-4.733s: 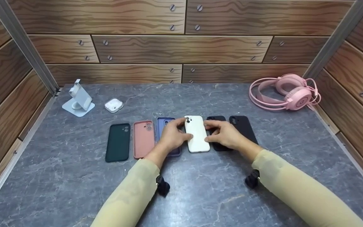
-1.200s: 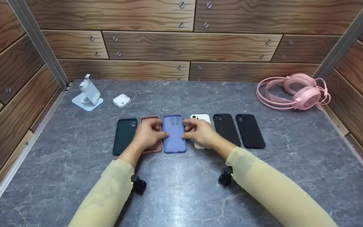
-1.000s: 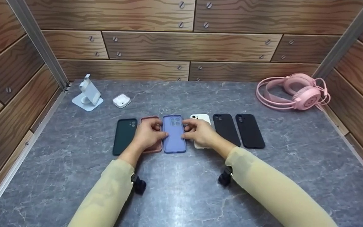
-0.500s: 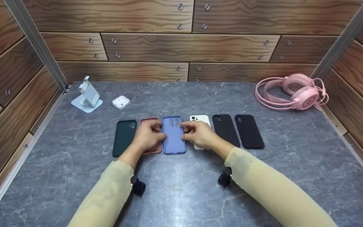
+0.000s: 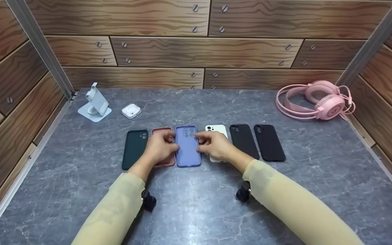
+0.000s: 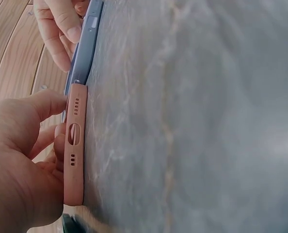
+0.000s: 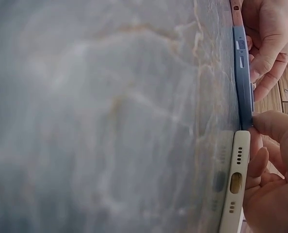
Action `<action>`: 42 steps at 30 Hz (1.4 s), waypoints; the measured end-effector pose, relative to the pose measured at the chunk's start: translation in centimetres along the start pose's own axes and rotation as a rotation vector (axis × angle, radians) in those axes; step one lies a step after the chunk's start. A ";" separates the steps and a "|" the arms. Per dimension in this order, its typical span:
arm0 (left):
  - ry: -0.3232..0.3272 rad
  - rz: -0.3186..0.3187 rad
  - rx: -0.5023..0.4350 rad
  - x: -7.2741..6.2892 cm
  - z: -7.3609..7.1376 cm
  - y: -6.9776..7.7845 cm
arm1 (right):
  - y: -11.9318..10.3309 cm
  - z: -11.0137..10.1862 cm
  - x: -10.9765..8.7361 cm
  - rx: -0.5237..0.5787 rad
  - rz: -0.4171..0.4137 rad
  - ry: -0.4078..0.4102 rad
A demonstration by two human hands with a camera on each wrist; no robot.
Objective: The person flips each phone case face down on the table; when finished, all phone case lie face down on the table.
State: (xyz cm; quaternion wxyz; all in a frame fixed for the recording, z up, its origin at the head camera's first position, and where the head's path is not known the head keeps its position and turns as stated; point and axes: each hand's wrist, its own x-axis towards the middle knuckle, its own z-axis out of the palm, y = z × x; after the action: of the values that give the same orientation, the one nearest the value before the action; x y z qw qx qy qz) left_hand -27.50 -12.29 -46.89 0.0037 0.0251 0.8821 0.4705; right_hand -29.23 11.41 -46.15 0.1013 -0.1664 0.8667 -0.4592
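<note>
A violet-blue phone case (image 5: 188, 153) lies on the table at the middle of a row, camera cutouts at its far end. My left hand (image 5: 158, 146) holds its left edge with thumb and fingers, the hand partly covering a pink phone case (image 5: 166, 164). At the opposite edge my right hand (image 5: 219, 145) has its thumb and forefinger, the forefinger beside the cutouts; that hand hides much of a white phone case (image 5: 215, 128). In the right wrist view the white case (image 7: 235, 194) stands end-on beside the blue one (image 7: 242, 82), my curled fingers behind it.
A dark green phone case (image 5: 134, 149) lies at the row's left end, two black phone cases (image 5: 244, 141) at its right. Farther back are a white folding stand (image 5: 95, 103), a small clear-lidded white box (image 5: 131, 111) and pink headphones (image 5: 328, 105). Wood-patterned walls enclose the table.
Both hands have moved left from the white case to the blue one. Over the last second the blue case stays in place while the right forefinger slides slightly nearer along its edge.
</note>
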 end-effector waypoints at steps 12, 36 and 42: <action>0.005 -0.010 -0.007 -0.1 0.0 0.3 | 0.0 0.0 -0.1 -0.023 -0.023 0.004; 0.035 0.010 -0.008 -0.3 0.0 1.4 | 0.0 -0.1 -0.2 -0.036 -0.042 0.000; 0.044 0.018 -0.037 -0.4 -0.1 1.7 | -0.1 -0.2 -0.3 -0.028 -0.042 -0.005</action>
State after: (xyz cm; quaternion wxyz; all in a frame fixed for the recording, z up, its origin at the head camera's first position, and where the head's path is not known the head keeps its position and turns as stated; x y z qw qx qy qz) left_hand -27.08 -11.44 -45.40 -0.0195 0.0226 0.8727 0.4873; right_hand -29.00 11.57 -45.96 0.0915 -0.1872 0.8692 -0.4484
